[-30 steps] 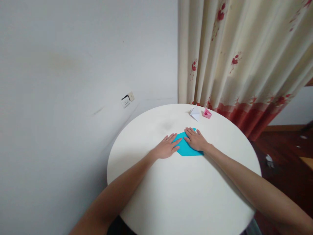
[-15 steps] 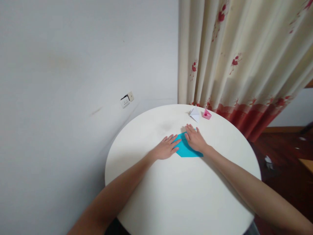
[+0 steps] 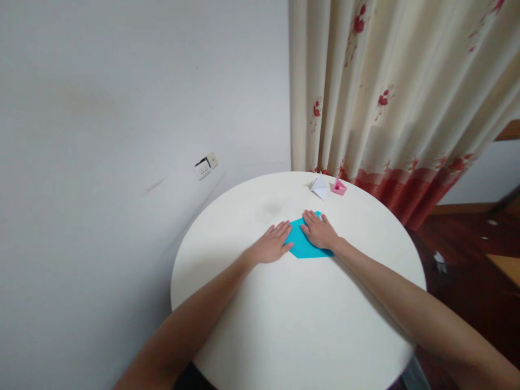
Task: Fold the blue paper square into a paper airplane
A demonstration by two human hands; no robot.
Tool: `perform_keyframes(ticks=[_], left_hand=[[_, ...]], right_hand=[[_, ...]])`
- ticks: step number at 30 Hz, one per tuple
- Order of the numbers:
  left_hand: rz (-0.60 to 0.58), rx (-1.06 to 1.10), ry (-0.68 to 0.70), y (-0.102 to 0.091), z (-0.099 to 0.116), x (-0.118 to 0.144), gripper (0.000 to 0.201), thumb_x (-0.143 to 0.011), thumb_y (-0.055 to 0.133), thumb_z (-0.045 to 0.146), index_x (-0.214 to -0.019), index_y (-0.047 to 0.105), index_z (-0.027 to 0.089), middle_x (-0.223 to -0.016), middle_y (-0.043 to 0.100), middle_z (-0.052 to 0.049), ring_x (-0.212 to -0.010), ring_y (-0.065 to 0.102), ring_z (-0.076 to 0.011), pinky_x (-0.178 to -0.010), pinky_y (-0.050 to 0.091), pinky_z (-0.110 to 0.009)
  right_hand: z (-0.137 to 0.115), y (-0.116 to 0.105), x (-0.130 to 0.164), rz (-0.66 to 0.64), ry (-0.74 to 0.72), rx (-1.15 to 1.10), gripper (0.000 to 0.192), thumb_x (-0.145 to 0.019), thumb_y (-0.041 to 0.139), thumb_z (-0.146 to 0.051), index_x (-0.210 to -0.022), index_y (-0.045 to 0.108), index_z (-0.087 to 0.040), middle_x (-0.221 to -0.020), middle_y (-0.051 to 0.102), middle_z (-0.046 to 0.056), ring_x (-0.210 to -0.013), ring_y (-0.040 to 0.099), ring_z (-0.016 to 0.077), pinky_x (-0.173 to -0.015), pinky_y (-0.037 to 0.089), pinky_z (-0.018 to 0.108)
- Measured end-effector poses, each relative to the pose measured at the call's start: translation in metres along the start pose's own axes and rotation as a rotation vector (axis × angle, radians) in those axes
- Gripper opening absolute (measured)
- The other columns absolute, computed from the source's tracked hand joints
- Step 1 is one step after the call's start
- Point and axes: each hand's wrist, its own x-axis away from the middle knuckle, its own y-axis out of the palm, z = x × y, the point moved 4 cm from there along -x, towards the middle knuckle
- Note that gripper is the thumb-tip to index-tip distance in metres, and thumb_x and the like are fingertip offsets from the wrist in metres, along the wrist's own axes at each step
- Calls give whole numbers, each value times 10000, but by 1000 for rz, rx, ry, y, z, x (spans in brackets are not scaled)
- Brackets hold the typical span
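Left hand (image 3: 271, 246): laid flat, palm down, fingers spread; nothing is gripped. Its fingertips are set on the left edge of the blue paper (image 3: 303, 245), the rest of the hand on the table (image 3: 292, 325).
Right hand (image 3: 320, 232): also laid flat and open, fingers together and stretched forward; the right half of the paper is pressed under it, not grasped.
Blue paper: found on the far half of the round white table, flat between and under both hands; a folded shape with angled edges is suggested, though much of it is covered.
White figure (image 3: 319, 186): a small folded piece, set near the far rim, well apart from the hands.
Pink figure (image 3: 338, 187): placed just beside the white one.
Curtain (image 3: 390, 97): hung behind the table, cream with red flowers.
Socket (image 3: 205, 167): mounted on the wall at the left.
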Motion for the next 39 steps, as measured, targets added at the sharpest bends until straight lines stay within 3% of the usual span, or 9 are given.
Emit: perform_keyframes(ticks=[6, 9, 11, 13, 17, 19, 28, 35, 39], left_hand=[[-39, 29, -15, -3, 1, -1, 730, -1045, 141, 588, -1615, 150, 132, -1688, 69, -140, -1569, 70, -258, -1254, 95, -461], [-56, 39, -21, -4, 2, -1, 729, -1046, 149, 578, -1614, 147, 120, -1688, 66, -146, -1570, 61, -257, -1256, 90, -455], [-59, 38, -23, -5, 2, -1, 730, -1047, 157, 574, -1612, 148, 113, -1687, 66, -152, -1569, 59, -262, -1256, 89, -458], [-56, 29, -20, -4, 3, -1, 726, -1047, 164, 571, -1611, 152, 114, -1687, 65, -157, -1569, 61, -267, -1254, 93, -462], [-33, 8, -8, -2, 3, -1, 702, -1051, 165, 550, -1606, 164, 120, -1685, 102, -165, -1568, 81, -260, -1250, 97, -457], [-23, 1, -6, 0, 2, -1, 703, -1051, 168, 545, -1604, 165, 111, -1683, 122, -168, -1568, 82, -257, -1250, 93, -452], [-33, 20, -10, -1, 2, -3, 700, -1045, 209, 547, -1614, 141, 143, -1686, 116, -150, -1570, 74, -249, -1246, 99, -474], [-171, 39, -211, -7, -12, 12, 863, -989, 230, 672, -1614, 110, 90, -1676, 22, -191, -1566, 38, -318, -1225, 110, -586], [-219, 23, -277, -10, -23, 26, 962, -935, 233, 769, -1612, 134, 92, -1658, 39, -227, -1557, 69, -361, -1201, 120, -642]], right_hand=[[52, -14, -4, 49, 247, 5, 610, -1055, 225, -389, -1550, 333, -49, -1646, 262, 199, -1532, 220, 318, -1195, 181, 621], [62, -24, -1, 133, 342, 14, 623, -1051, 184, -342, -1540, 297, 27, -1633, 249, 264, -1530, 210, 348, -1175, 220, 635], [53, -30, 0, 221, 310, 3, 607, -1047, 173, -305, -1553, 274, 13, -1640, 255, 242, -1536, 205, 324, -1193, 215, 599], [30, -30, 1, 275, 172, -24, 589, -1041, 196, -281, -1568, 275, -30, -1645, 280, 192, -1538, 212, 288, -1220, 197, 543], [-19, -11, 4, 140, -122, -33, 589, -1029, 259, -275, -1573, 290, -51, -1650, 280, 164, -1538, 219, 264, -1226, 206, 496], [-30, -1, 6, 66, -177, -15, 609, -1037, 276, -325, -1582, 275, -53, -1646, 286, 166, -1538, 218, 275, -1225, 197, 505], [-26, 5, 7, 30, -160, 24, 649, -1043, 279, -454, -1577, 318, -85, -1651, 270, 151, -1538, 219, 280, -1225, 171, 529], [-27, 5, 8, 28, -164, 29, 657, -1041, 291, -454, -1577, 310, -73, -1651, 267, 151, -1539, 212, 284, -1225, 172, 537], [-27, 5, 8, 19, -165, 32, 666, -1042, 282, -463, -1580, 302, -71, -1654, 262, 149, -1541, 209, 281, -1227, 170, 535]])
